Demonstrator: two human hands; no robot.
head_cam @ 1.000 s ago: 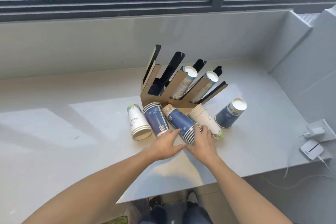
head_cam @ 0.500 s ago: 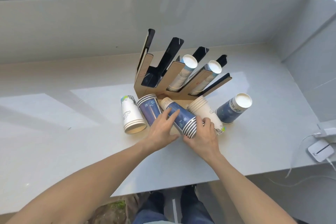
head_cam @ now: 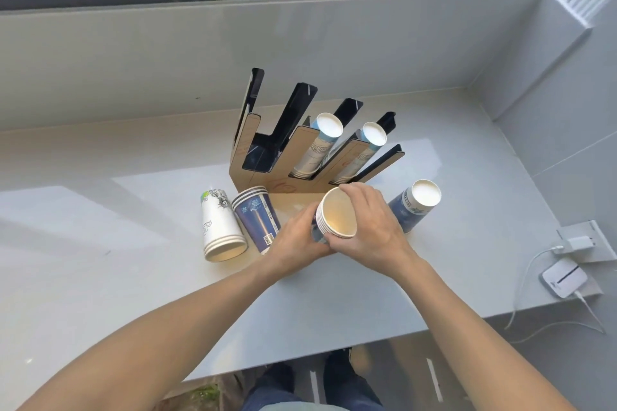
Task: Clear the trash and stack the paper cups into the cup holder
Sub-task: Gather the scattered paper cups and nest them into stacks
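A cardboard cup holder (head_cam: 253,163) with slanted black slots stands on the grey counter (head_cam: 100,277). Its two right slots each hold a cup stack (head_cam: 320,147), the other being (head_cam: 365,152). Both hands grip one stack of blue cups (head_cam: 337,213), lifted with its open mouth facing me: my left hand (head_cam: 297,243) is at its lower left, my right hand (head_cam: 370,227) wraps its right side. A white stack (head_cam: 218,227) and a blue stack (head_cam: 258,217) lie to the left. Another blue stack (head_cam: 414,207) lies to the right.
A white charger (head_cam: 577,242) and a small white device (head_cam: 564,280) with cables sit at the counter's right edge. A grey wall and window run behind the holder; a side wall closes the right. The counter's front edge is near my legs.
Both hands closed on the blue stack that lay in front of the holder and lifted it, tipping its mouth up toward me. The pale stack beside it is now hidden.
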